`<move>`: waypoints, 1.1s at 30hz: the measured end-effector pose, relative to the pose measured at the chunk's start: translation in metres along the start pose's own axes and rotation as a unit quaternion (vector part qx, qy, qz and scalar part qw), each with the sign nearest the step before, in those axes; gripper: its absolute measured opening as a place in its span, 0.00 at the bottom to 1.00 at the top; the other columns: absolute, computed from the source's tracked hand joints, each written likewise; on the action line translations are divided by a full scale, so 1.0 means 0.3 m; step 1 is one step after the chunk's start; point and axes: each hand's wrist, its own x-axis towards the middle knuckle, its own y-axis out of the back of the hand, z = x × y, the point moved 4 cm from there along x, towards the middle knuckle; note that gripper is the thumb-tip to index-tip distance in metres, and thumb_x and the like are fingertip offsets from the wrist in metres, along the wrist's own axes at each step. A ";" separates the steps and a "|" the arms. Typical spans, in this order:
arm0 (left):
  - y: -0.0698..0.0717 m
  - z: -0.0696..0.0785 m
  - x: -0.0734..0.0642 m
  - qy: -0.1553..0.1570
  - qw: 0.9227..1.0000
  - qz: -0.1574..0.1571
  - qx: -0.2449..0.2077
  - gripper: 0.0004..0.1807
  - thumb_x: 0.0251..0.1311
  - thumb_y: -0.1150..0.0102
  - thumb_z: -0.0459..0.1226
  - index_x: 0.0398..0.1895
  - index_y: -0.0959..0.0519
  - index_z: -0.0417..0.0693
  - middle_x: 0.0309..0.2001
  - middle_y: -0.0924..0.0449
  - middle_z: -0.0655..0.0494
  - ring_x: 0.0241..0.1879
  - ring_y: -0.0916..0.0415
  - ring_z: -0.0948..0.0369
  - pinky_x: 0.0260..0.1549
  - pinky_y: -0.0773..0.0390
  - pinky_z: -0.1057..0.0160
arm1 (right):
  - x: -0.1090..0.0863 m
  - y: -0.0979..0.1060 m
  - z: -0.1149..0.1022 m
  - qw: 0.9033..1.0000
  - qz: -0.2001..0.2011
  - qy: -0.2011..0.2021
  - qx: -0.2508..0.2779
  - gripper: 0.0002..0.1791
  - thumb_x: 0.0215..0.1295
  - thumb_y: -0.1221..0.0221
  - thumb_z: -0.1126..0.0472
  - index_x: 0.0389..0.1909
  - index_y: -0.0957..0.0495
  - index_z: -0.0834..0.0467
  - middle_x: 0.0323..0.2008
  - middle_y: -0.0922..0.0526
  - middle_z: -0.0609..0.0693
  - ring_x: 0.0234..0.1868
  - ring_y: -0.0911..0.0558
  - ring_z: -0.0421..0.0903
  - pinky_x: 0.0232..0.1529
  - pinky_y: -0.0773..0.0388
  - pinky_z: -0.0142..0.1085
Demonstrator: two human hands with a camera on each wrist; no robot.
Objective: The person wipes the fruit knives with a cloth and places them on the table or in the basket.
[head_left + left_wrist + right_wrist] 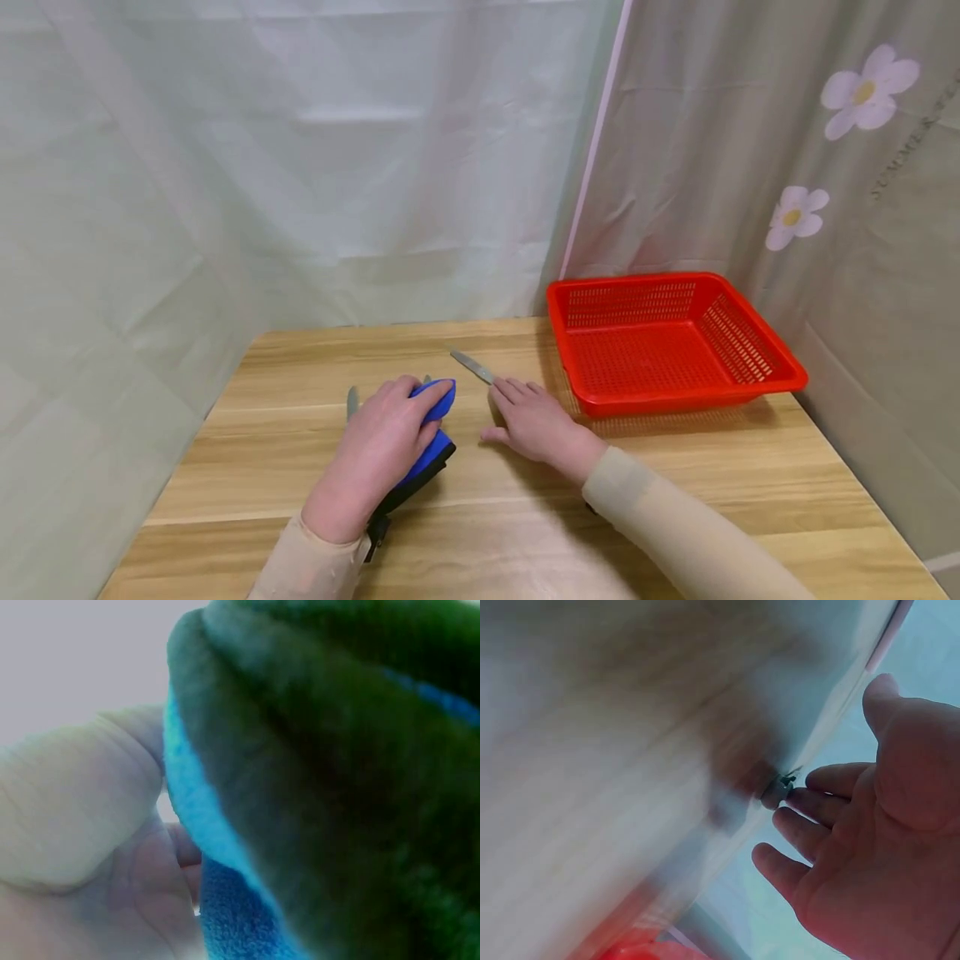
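In the head view my left hand (386, 437) grips a blue cloth (431, 457) with a black edge. The left wrist view shows the fuzzy cloth (236, 907) folded beside my thumb, its near folds dark and blurred. My right hand (536, 421) reaches forward over the table, fingers extended and thumb out to the side. Its fingertips are right at the near end of a silver table knife (471, 366). The right wrist view catches the end of the knife (776, 793) at those fingertips. Beyond my left hand a silvery blade-like piece (352, 402) sticks out, its rest hidden.
A red plastic basket (573, 383) with slotted walls stands at the back right of the wooden table (510, 525). Another thin silvery tip (427, 379) shows behind the cloth. Pale curtains (390, 167) close off the back and both sides.
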 end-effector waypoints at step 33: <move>0.000 0.019 -0.006 -0.030 0.999 0.019 -0.004 0.27 0.65 0.20 0.36 0.68 0.15 0.47 0.50 0.16 0.40 0.45 0.16 0.44 0.46 0.13 0.45 | -0.035 0.057 0.018 0.995 0.088 -0.054 -0.010 0.34 0.74 0.27 0.45 0.67 0.20 0.65 0.52 0.15 0.58 0.49 0.15 0.57 0.46 0.13 0.49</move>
